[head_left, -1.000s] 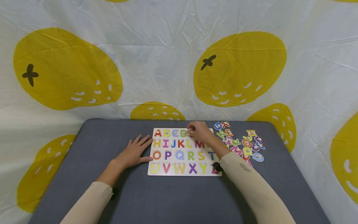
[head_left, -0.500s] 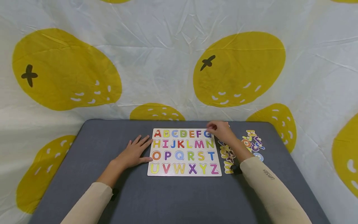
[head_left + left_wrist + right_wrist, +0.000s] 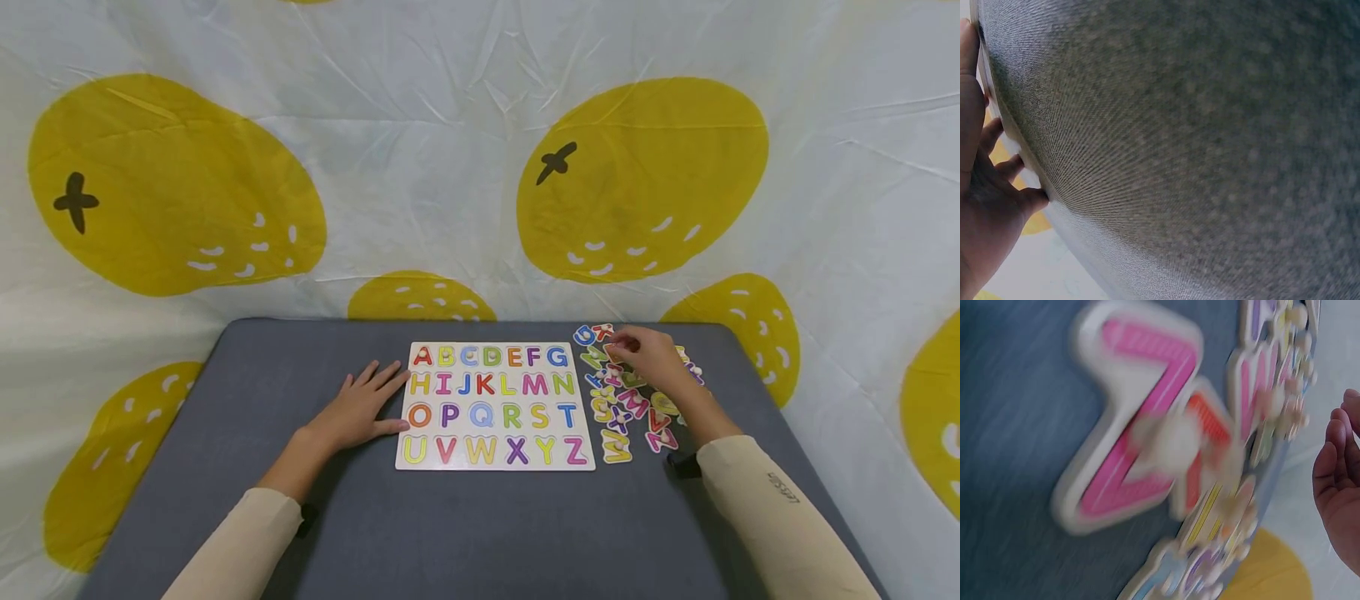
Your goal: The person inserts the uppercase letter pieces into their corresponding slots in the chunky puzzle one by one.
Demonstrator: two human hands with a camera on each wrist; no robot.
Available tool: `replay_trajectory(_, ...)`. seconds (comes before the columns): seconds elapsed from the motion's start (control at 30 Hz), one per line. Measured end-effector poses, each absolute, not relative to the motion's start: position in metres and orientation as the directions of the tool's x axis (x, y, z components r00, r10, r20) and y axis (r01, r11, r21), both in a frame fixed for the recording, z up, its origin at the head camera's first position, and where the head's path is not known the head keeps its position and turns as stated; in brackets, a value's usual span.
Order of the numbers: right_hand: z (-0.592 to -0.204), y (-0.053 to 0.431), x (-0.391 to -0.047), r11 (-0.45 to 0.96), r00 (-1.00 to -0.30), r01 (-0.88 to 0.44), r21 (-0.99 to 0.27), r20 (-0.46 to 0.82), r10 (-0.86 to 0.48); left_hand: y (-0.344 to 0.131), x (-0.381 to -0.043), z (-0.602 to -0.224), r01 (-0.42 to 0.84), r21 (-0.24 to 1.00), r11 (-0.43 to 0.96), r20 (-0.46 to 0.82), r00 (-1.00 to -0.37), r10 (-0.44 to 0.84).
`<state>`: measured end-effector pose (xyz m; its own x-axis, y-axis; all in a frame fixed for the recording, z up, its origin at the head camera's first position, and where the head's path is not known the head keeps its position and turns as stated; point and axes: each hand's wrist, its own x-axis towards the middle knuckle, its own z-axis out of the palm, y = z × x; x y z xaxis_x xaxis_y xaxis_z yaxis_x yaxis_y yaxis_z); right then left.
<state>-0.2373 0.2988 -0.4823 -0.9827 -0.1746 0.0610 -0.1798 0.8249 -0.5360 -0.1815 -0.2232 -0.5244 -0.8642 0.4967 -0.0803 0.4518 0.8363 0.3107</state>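
Observation:
The white alphabet puzzle board (image 3: 551, 458) lies on the table, with knobs showing on the A, B, C and D in its top row. My left hand (image 3: 360, 410) lies flat with fingers spread, its fingertips and thumb at the board's left edge. To the right of the board, my right hand (image 3: 651, 358) is over the loose letter pieces, fingers bent and fingertips right at an orange letter piece (image 3: 612, 353); I cannot tell whether they pinch it. A pink Z piece (image 3: 1138, 425) with a knob looms large in the right wrist view.
Several loose knobbed letters spread over the right side of the table, including a yellow W piece (image 3: 617, 447), a purple X piece (image 3: 619, 419) and a blue piece (image 3: 584, 335). The grey table (image 3: 480, 533) ends at a white curtain (image 3: 420, 192) with yellow fruit prints.
My right hand has moved from over the board's top row rightward to the loose letters, uncovering the E, F and G places. The left hand has stayed at the board's edge.

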Motion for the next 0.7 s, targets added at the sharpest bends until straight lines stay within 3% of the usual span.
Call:
replay_trajectory(0.3,-0.486,0.328,-0.232,0.855,-0.992,-0.108,-0.507,-0.007,-0.129,-0.224,-0.181,-0.521,0.452,0.311,0.836,-0.073,-0.866,0.495)
replay_trajectory(0.7,-0.502,0.319,-0.247,0.865,-0.98,-0.178,-0.468,0.009,-0.197,-0.223,-0.18,-0.522,0.458,0.316,0.831,-0.065,-0.863,0.501)
